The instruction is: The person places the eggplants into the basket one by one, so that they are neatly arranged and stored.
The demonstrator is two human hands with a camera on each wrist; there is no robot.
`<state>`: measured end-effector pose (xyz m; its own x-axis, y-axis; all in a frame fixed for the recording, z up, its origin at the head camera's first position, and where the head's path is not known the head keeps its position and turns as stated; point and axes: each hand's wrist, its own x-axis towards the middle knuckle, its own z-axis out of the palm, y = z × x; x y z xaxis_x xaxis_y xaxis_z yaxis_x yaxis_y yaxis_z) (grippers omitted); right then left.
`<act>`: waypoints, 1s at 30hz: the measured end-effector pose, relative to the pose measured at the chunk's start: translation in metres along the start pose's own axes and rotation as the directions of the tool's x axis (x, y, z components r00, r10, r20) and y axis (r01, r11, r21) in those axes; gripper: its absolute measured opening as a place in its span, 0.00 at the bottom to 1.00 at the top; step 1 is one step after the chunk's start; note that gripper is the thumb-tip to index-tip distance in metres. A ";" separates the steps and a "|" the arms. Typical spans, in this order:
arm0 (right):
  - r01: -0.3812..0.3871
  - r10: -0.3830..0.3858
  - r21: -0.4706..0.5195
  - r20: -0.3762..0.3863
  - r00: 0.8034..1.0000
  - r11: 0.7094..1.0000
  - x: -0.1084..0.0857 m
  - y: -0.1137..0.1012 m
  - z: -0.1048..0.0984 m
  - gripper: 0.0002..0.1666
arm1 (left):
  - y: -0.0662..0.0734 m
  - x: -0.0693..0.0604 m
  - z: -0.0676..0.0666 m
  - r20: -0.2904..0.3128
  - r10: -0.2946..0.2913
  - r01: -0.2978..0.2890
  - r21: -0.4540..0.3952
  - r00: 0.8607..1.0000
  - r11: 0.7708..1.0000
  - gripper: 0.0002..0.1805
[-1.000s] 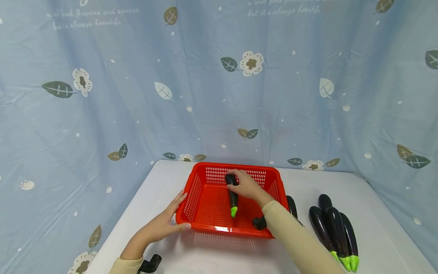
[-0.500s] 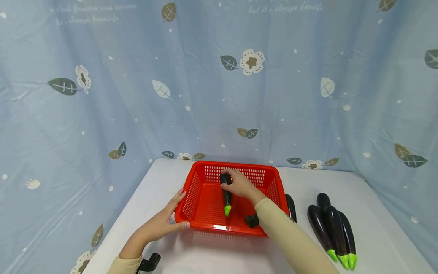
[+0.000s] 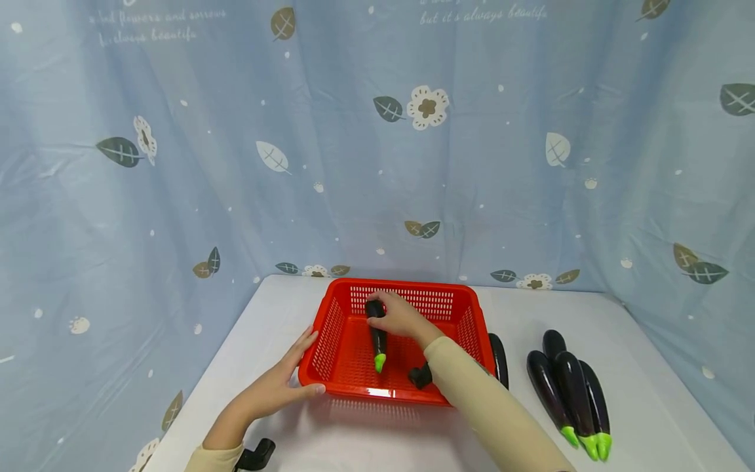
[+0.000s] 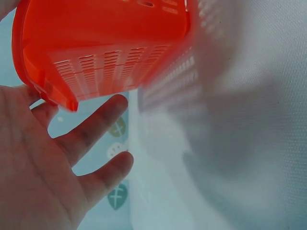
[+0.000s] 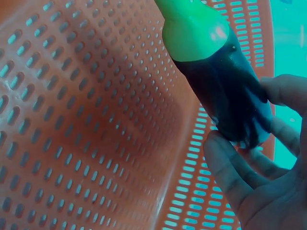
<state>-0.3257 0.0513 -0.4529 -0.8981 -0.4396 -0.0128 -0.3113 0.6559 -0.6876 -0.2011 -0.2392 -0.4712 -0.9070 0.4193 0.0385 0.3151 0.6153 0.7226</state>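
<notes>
Landmark: the red perforated plastic basket (image 3: 352,341), on the white-covered table (image 3: 525,314).

Right hand (image 3: 398,317): over the basket, fingers and thumb clamped on the blunt dark end of a long, glossy purple-black eggplant with a green stem cap (image 3: 379,337). The eggplant is inside the basket's outline, a little left of its middle. Its long axis runs far to near, roughly parallel to the basket's short sides; the grip is at the end towards the far wall, the cap points to the near wall. So the body extends nearwards from the fingers. Contact with the basket floor: cannot tell.

Left hand (image 3: 276,388): at the basket's near left corner, thumb and fingers spread, touching the rim, well apart from the eggplant. The right hand is the nearer.

Right of the basket: one dark eggplant (image 3: 499,360) just beside its wall, partly hidden; farther right, a cluster of four glossy green-capped eggplants (image 3: 573,393).

Judgement: any placing depends on keeping that far-to-near axis clear of both walls.
</notes>
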 end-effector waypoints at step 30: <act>0.009 -0.008 -0.007 0.146 0.989 1.000 0.027 0.001 0.026 0.31 | 0.000 0.000 -0.001 0.006 -0.012 0.012 0.010 1.000 1.000 0.55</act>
<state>-0.3427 0.0242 -0.4727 -0.8406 -0.5296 -0.1134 -0.3216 0.6566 -0.6823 -0.2014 -0.2396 -0.4703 -0.9091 0.4157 0.0256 0.3070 0.6273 0.7157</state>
